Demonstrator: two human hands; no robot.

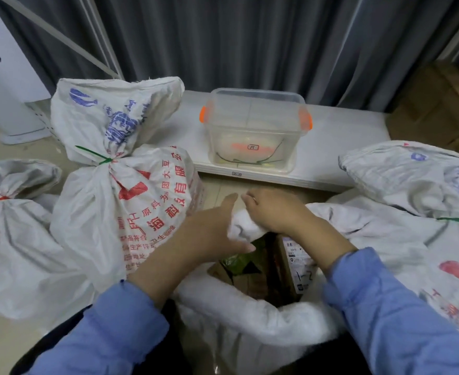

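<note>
As a person in blue sleeves bends over an open sack (250, 320) at the lower centre of the frame, the hands meet at its far rim. The right hand (274, 212) curls over a bunch of the white fabric, clamped on it, while the left hand (209, 234) lies against the same bunch, fingers straight and thumb raised. Cardboard boxes (290, 269) and a green packet (239, 262) show inside the mouth. A tied sack (120, 201) stands at centre left. A clear box (252, 131) with orange latches sits on a white shelf (344, 147) at upper centre.
</note>
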